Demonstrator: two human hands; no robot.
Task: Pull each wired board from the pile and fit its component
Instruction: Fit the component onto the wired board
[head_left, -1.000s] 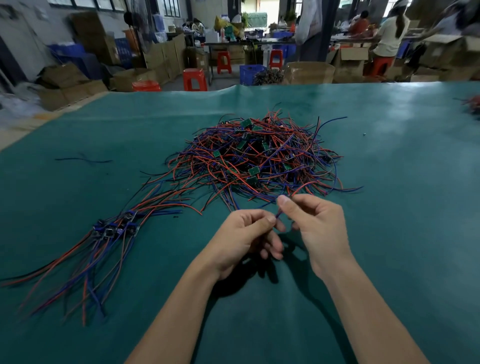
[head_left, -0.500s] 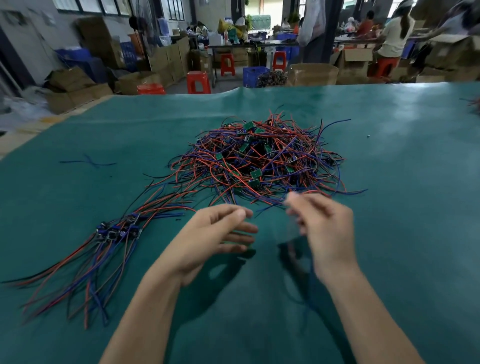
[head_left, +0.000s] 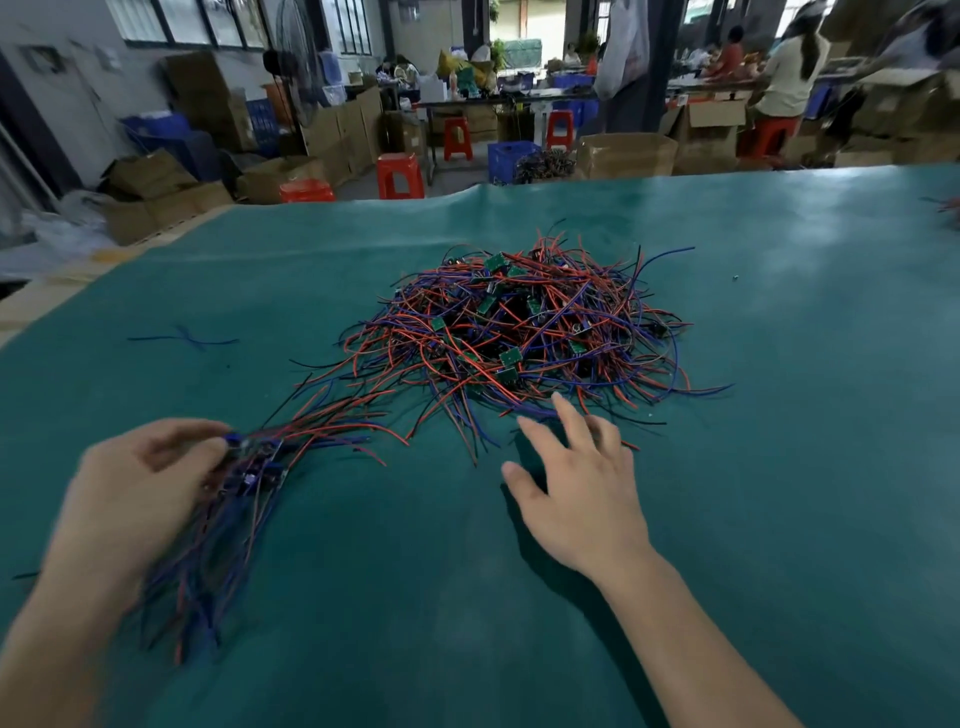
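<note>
Two hands, left hand (head_left: 140, 483) at finished bundle (head_left: 249, 462), right hand (head_left: 582, 483) (fingers spread) near pile (head_left: 519, 332)

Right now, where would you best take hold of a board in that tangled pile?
Probably by its loose wire ends at the near edge of the pile, coming from the near side, where the open right hand reaches. Strands fan outward there; the green boards sit buried in the tangle.

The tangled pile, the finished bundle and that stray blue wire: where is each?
Tangled pile (head_left: 524, 327): head view, on its middle wires.
Finished bundle (head_left: 260, 460): head view, on its clustered boards.
Stray blue wire (head_left: 184, 339): head view, on its middle.
</note>
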